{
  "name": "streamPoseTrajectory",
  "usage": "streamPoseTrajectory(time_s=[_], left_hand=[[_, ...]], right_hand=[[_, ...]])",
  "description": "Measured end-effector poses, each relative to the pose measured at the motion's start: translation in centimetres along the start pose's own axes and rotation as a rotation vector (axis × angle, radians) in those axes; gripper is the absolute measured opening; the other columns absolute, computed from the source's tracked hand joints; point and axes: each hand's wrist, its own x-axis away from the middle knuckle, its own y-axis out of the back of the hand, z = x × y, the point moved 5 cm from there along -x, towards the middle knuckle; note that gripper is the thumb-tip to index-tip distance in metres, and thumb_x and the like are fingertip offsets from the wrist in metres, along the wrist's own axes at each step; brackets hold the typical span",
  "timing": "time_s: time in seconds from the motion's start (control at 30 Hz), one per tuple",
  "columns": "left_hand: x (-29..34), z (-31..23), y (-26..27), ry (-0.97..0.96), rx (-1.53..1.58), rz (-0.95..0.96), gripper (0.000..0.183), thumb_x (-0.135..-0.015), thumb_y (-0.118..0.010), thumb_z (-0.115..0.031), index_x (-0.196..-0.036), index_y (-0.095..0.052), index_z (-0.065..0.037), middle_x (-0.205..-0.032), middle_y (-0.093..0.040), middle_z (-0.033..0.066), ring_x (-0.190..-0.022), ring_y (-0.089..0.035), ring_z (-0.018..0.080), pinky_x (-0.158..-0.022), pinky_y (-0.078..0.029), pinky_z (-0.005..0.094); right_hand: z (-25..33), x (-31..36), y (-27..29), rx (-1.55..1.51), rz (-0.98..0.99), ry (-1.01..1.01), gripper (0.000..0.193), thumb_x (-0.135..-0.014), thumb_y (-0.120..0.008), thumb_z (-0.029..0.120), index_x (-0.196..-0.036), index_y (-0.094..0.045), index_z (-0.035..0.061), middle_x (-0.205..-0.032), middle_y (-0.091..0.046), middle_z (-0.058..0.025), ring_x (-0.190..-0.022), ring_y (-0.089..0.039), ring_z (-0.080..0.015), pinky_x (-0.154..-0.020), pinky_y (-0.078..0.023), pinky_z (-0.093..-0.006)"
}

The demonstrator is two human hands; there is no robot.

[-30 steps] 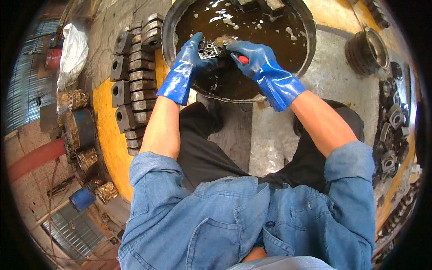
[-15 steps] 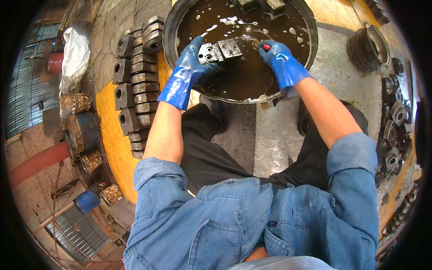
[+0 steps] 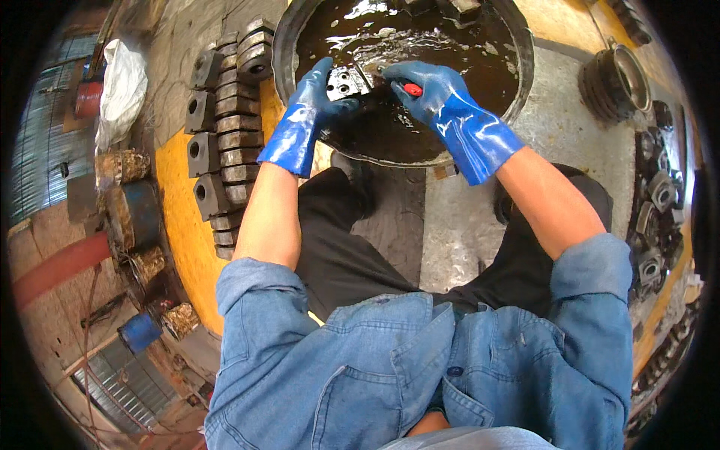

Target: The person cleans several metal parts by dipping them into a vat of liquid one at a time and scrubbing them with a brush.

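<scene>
My left hand [image 3: 315,94], in a blue rubber glove, grips a wet metal block [image 3: 346,82] with round holes, thumb and fingers on either side of its left end. The block is at the surface of dark liquid in a wide round basin [image 3: 525,64]. My gloved right hand [image 3: 426,84] is closed around a red-handled tool [image 3: 412,89] over the block's right end. Only the butt of the handle shows plainly; the tool's working end is too blurred to name. Part of the block is hidden by the right hand and liquid.
More metal blocks [image 3: 459,9] lie at the basin's far edge. Rows of dark blocks with holes [image 3: 201,154] stand on the floor at left. A rusty wheel-like ring [image 3: 616,81] and several metal parts [image 3: 660,191] are at right. A white sack [image 3: 124,90] lies far left.
My right hand has moved left with the red-handled tool, from open liquid to over the block. The block looks lower in the liquid, and ripples have spread across the far side.
</scene>
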Motion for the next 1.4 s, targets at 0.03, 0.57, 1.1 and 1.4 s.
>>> streamPoseTrajectory(time_s=[0.03,0.57,1.1,1.4], left_hand=[[0.3,-1.4,0.3,0.044,-0.018,0.013,0.111,-0.064,-0.098,-0.029,-0.156,-0.042,0.001,-0.14,-0.065,0.0213,-0.128,-0.065,0.0314,-0.109,-0.052,0.0393],[0.1,-3.7,0.2,0.058,0.004,0.127,0.125,-0.06,-0.102,-0.018,-0.16,-0.032,0.002,-0.158,-0.048,0.0202,-0.145,-0.049,0.0291,-0.122,-0.041,0.0382],[0.0,-4.3,-0.7,0.152,-0.092,0.083,0.112,-0.067,-0.099,-0.021,-0.159,-0.038,-0.003,-0.153,-0.054,0.0209,-0.139,-0.056,0.0304,-0.117,-0.046,0.039],[0.0,-8.2,-0.6,0.044,-0.151,0.032,0.111,-0.063,-0.101,-0.022,-0.155,-0.043,-0.001,-0.144,-0.062,0.0183,-0.13,-0.062,0.0278,-0.112,-0.05,0.0389]], right_hand=[[0.4,-0.1,0.4,-0.019,-0.052,0.04,0.025,-0.091,-0.076,0.011,-0.115,-0.078,0.0148,-0.115,-0.076,-0.0131,-0.105,-0.074,-0.0341,-0.091,-0.061,-0.0394],[-5.4,-6.7,-2.3,-0.707,-0.274,-0.572,0.05,-0.093,-0.069,0.047,-0.101,-0.074,-0.0016,-0.087,-0.074,-0.0181,-0.078,-0.07,-0.0209,-0.073,-0.055,-0.0377],[-4.0,-6.3,-1.5,-0.249,0.081,-0.777,0.048,-0.085,-0.073,0.048,-0.105,-0.076,0.0054,-0.094,-0.076,-0.0151,-0.084,-0.073,-0.0287,-0.078,-0.057,-0.0397],[-4.0,-3.1,0.4,-0.269,0.212,-0.802,0.042,-0.091,-0.068,0.045,-0.109,-0.077,0.0079,-0.1,-0.077,-0.0172,-0.092,-0.072,-0.0299,-0.085,-0.056,-0.0395]])
